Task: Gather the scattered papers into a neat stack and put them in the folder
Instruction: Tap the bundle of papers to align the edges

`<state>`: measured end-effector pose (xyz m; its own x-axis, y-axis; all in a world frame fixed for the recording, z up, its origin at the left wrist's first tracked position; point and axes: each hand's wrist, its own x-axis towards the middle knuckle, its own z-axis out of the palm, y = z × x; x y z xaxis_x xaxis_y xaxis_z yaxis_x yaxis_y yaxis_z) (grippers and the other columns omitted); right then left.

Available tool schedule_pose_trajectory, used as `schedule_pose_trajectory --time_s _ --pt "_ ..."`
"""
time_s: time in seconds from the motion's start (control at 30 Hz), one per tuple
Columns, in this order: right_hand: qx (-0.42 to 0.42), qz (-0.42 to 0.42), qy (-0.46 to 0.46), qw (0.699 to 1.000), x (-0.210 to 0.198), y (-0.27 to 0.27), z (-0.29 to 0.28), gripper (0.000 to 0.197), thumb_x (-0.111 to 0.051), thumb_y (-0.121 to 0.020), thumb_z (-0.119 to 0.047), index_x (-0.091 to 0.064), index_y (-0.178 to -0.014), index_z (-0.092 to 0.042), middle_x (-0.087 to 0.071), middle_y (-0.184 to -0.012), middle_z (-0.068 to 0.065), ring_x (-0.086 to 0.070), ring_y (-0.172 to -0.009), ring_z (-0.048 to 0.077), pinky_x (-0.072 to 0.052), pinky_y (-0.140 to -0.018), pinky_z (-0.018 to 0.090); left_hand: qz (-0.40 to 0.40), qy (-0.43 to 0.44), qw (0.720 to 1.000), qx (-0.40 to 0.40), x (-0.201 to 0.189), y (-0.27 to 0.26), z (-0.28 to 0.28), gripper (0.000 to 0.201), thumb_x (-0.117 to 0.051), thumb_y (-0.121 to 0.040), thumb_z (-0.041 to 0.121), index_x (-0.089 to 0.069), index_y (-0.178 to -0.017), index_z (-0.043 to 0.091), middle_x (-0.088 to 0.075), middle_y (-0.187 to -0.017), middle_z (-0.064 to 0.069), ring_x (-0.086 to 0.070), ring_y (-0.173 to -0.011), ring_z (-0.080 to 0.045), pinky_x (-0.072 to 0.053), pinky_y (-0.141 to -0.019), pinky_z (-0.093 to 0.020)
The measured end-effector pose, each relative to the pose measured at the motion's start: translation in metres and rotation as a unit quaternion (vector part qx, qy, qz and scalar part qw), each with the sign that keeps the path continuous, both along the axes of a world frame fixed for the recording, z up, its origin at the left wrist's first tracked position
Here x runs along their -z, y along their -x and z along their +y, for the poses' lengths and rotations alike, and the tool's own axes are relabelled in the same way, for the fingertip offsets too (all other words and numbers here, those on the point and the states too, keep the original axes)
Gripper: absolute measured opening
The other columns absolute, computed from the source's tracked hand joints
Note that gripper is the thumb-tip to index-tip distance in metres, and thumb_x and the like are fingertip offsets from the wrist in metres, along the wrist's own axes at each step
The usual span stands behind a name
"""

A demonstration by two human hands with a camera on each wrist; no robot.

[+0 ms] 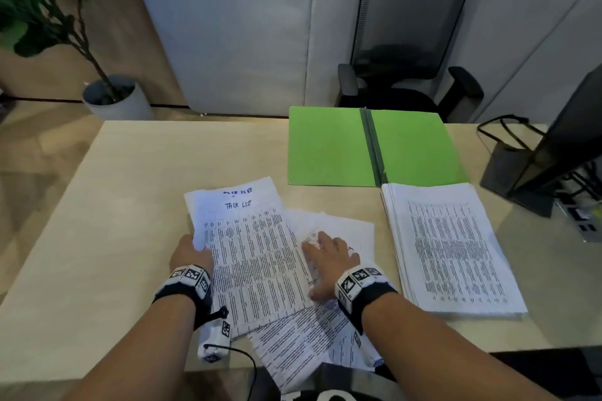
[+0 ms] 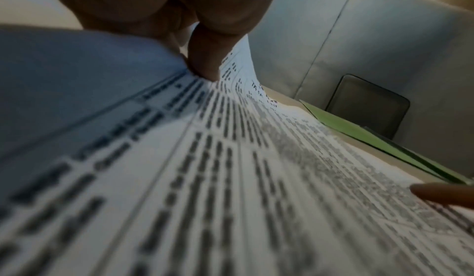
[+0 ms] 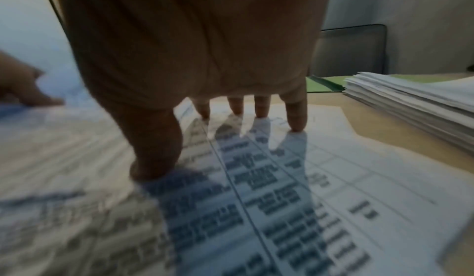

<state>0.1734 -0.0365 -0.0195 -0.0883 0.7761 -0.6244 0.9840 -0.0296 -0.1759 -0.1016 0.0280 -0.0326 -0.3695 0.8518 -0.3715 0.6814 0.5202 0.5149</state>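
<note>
Gather the loose papers (image 1: 257, 257) at the near edge of the table (image 1: 136, 192) before you move anything toward the folder (image 1: 329, 146), which lies open at the far edge, right of centre. A squared stack (image 1: 452, 251) already lies just in front of the folder, near the right edge.

To do this step well, judge it as follows: draw the fanned sheets under the TASK LIST sheet (image 1: 237, 205), square the long edges between both palms, then tap the short edge on the table. Keep pressure light; the sheets are thin and will likely crease or slide apart if you drag them.

Your left hand (image 1: 190, 252) grasps the left edge of the top sheets: the thumb (image 2: 205, 57) presses down on the paper, which curls up beside it. The other left fingers are hidden under the sheets.

Your right hand (image 1: 329, 254) is released and spread flat. Its fingertips (image 3: 296, 122) and thumb (image 3: 153, 158) rest on a sheet lying askew beside the main pile, holding nothing.
</note>
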Motion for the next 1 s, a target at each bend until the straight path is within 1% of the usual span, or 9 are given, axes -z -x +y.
schedule_pose_trajectory --time_s 0.07,0.23,0.33,0.43,0.53,0.63,0.73,0.83,1.0 --pt "0.011 -0.022 -0.028 0.999 0.007 -0.001 -0.002 0.103 -0.072 -0.076 -0.047 0.0 -0.149 -0.036 0.008 -0.16 -0.002 -0.004 -0.145 0.033 -0.026 -0.11 0.057 -0.032 -0.042 0.998 -0.044 -0.007 0.001 -0.003 0.017 -0.046 -0.09 0.006 -0.051 -0.106 0.004 -0.054 -0.091 -0.013 -0.048 -0.078 -0.029 -0.038 -0.069 -0.033" --pt "0.107 -0.02 -0.12 0.987 0.014 -0.014 0.007 0.094 -0.066 -0.084 -0.041 -0.001 -0.152 -0.031 -0.012 -0.157 0.005 -0.022 -0.137 0.033 -0.034 -0.107 0.045 -0.061 -0.052 0.992 -0.098 -0.011 0.012 0.001 0.021 -0.045 -0.09 0.008 -0.057 -0.105 -0.002 -0.062 -0.099 -0.022 -0.05 -0.077 -0.029 -0.039 -0.069 -0.033" --pt "0.156 -0.026 -0.104 0.982 0.016 -0.019 0.01 0.095 -0.065 -0.083 -0.046 -0.001 -0.151 -0.033 -0.006 -0.158 0.004 -0.013 -0.142 0.035 -0.029 -0.111 0.049 -0.039 -0.012 0.999 -0.001 -0.008 0.011 -0.003 0.015 -0.047 -0.091 0.01 -0.057 -0.1 0.002 -0.061 -0.1 -0.02 -0.052 -0.082 -0.03 -0.038 -0.072 -0.031" --pt "0.141 -0.007 -0.094 0.986 0.018 -0.022 0.014 0.093 -0.065 -0.084 -0.043 -0.002 -0.152 -0.033 -0.003 -0.16 0.004 -0.006 -0.145 0.035 -0.021 -0.117 0.048 -0.028 0.019 0.995 0.094 -0.002 0.002 -0.01 0.03 -0.05 -0.09 0.012 -0.058 -0.119 0.005 -0.061 -0.116 -0.02 -0.057 -0.102 -0.035 -0.038 -0.078 -0.03" --pt "0.116 0.071 -0.099 0.986 0.019 -0.022 0.021 0.09 -0.065 -0.084 -0.017 -0.008 -0.152 -0.03 -0.003 -0.161 0.005 -0.005 -0.147 0.029 -0.015 -0.119 0.038 -0.039 0.017 0.987 0.156 -0.001 -0.012 -0.015 0.031 -0.056 -0.089 0.013 -0.058 -0.119 0.006 -0.062 -0.114 -0.017 -0.058 -0.103 -0.032 -0.038 -0.078 -0.028" --pt "0.178 0.188 -0.105 0.96 0.018 -0.024 0.027 0.089 -0.06 -0.079 0.005 -0.019 -0.151 -0.027 -0.004 -0.16 0.003 -0.012 -0.147 0.025 -0.022 -0.112 0.027 -0.02 0.014 0.979 0.202 -0.004 -0.028 -0.016 0.023 -0.06 -0.085 0.016 -0.062 -0.105 0.004 -0.064 -0.103 -0.018 -0.061 -0.09 -0.033 -0.048 -0.075 -0.033" --pt "0.289 0.129 -0.172 0.933 0.014 -0.03 0.02 0.07 -0.054 -0.084 -0.003 -0.031 -0.147 -0.023 -0.019 -0.156 0.008 -0.024 -0.142 0.03 -0.027 -0.115 0.037 0.005 0.001 0.981 0.193 -0.006 -0.043 -0.017 0.021 -0.059 -0.086 0.015 -0.061 -0.102 0.002 -0.061 -0.101 -0.019 -0.06 -0.088 -0.035 -0.047 -0.072 -0.034" --pt "0.407 0.065 -0.149 0.899 0.009 -0.034 0.008 0.071 -0.052 -0.081 -0.007 -0.028 -0.146 -0.024 -0.021 -0.15 0.006 -0.027 -0.135 0.032 -0.033 -0.109 0.048 0.022 0.014 0.981 0.192 -0.009 -0.059 -0.019 0.021 -0.054 -0.088 0.011 -0.058 -0.105 -0.001 -0.057 -0.106 -0.02 -0.059 -0.089 -0.036 -0.043 -0.067 -0.032" --pt "0.453 0.131 -0.118 0.874 0.004 -0.025 0.013 0.078 -0.054 -0.081 -0.006 -0.017 -0.149 -0.02 -0.025 -0.145 0.014 -0.039 -0.126 0.038 -0.039 -0.105 0.041 0.031 0.052 0.977 0.204 -0.008 -0.086 -0.024 0.021 -0.05 -0.091 0.015 -0.054 -0.109 0.005 -0.055 -0.11 -0.015 -0.059 -0.088 -0.033 -0.045 -0.066 -0.034"
